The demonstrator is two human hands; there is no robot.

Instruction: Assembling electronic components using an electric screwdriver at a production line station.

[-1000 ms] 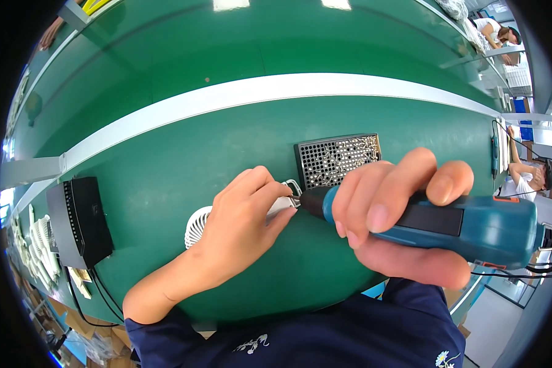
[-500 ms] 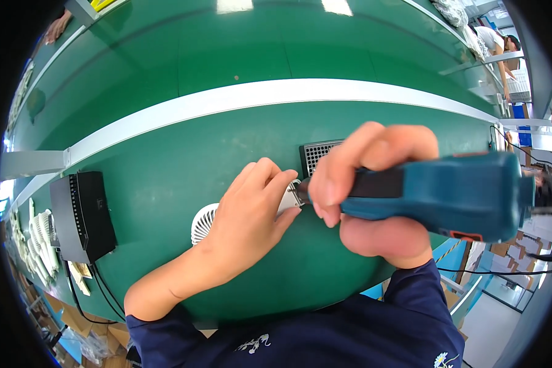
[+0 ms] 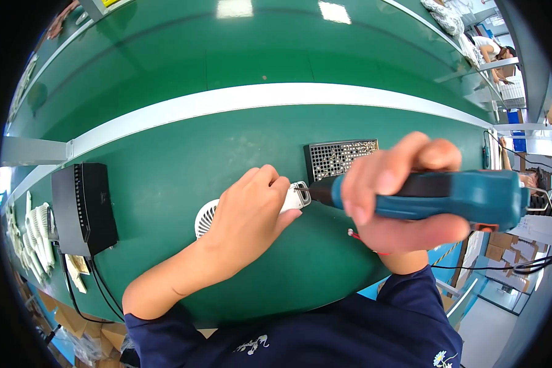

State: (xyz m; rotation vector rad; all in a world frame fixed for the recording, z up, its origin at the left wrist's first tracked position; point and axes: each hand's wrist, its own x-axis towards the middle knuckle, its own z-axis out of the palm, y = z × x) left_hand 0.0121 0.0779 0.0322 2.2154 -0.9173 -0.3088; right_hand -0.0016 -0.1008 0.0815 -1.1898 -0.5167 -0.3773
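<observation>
Left fingers pinch white device, palm down; right fingers wrap teal driver.

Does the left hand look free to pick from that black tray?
Probably not: the left hand is holding the white device and would likely need to let go. The left side of the black tray looks unobstructed, though.

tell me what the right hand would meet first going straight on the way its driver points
Likely the looped end of the white piece, gripped by the left hand. The driver in the right hand overlaps it in view; whether they touch is unclear.
</observation>
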